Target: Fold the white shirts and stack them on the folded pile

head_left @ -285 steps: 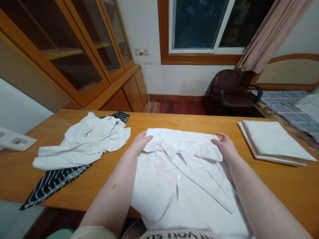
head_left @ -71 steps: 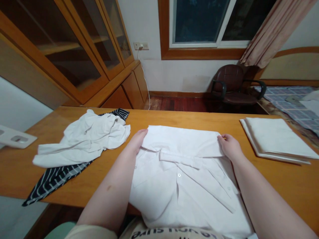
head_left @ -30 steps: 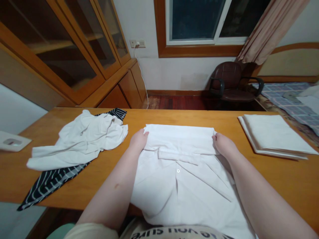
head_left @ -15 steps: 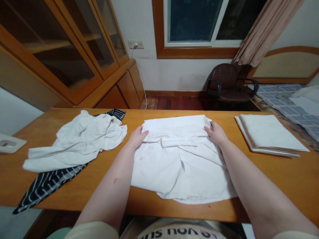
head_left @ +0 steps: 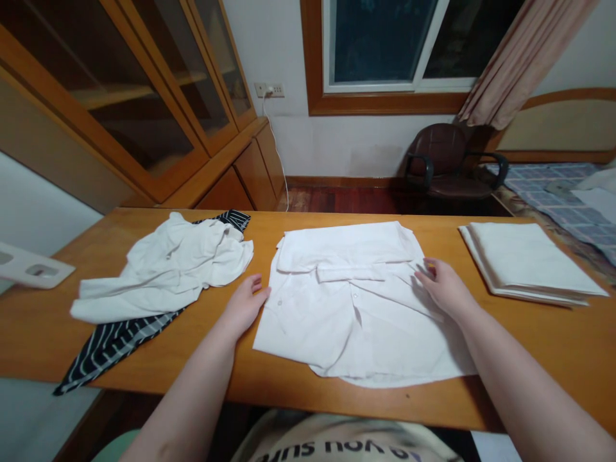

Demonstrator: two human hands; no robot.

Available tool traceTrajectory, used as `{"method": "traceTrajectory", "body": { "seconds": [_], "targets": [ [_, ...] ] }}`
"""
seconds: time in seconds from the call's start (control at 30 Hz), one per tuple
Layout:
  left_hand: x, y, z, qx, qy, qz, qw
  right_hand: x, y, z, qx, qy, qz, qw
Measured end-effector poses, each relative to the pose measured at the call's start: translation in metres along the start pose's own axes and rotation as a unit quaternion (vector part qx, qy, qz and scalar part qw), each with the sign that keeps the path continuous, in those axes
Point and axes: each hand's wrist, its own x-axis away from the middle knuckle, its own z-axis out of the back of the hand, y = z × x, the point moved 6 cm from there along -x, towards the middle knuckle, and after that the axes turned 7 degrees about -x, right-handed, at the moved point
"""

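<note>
My left hand (head_left: pixel 243 305) lies open, flat on the table (head_left: pixel 553 350), fingertips touching the left edge of the white shirt (head_left: pixel 356 314). My right hand (head_left: pixel 445 292) rests open on its right side. The shirt lies between my hands.

Striped cloth (head_left: pixel 108 343) lies half under crumpled garment (head_left: pixel 168 273); white device (head_left: pixel 29 271) cropped.

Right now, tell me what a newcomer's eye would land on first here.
A white shirt lies partly folded on the table, left hand at its left edge, right hand flat on its right side. Left of it a crumpled white garment covers a striped cloth; far right sits a neat folded stack.
</note>
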Motion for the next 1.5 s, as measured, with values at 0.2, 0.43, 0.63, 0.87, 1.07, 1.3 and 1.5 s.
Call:
{"method": "traceTrajectory", "body": {
  "seconds": [0.2, 0.43, 0.63, 0.87, 1.07, 1.3, 1.5],
  "targets": [
    [0.074, -0.023, 0.006, 0.021, -0.069, 0.046, 0.996, 0.060, 0.039, 0.025, -0.037, 0.008, -0.101, 0.994],
    [0.093, -0.002, 0.000, -0.088, -0.179, 0.001, 0.980, 0.079, 0.046, 0.031, 0.032, -0.077, -0.136, 0.987],
    [0.084, -0.005, -0.001, 0.081, -0.076, 0.008, 0.994, 0.090, 0.032, 0.029, 0.015, -0.072, -0.101, 0.992],
    [0.090, 0.001, -0.012, 0.008, -0.097, 0.006, 0.995, 0.091, 0.034, 0.021, 0.003, -0.052, -0.095, 0.994],
    [0.086, 0.005, 0.001, 0.039, -0.021, -0.029, 0.999, 0.089, 0.036, 0.020, 0.009, -0.044, -0.094, 0.995],
    [0.083, -0.006, 0.015, -0.028, -0.041, 0.007, 0.999, 0.093, 0.041, 0.024, 0.127, -0.061, -0.131, 0.981],
    [0.075, 0.016, 0.023, -0.295, 0.003, -0.056, 0.954, 0.093, 0.020, 0.035, 0.214, 0.009, -0.061, 0.975]
  ]
}}
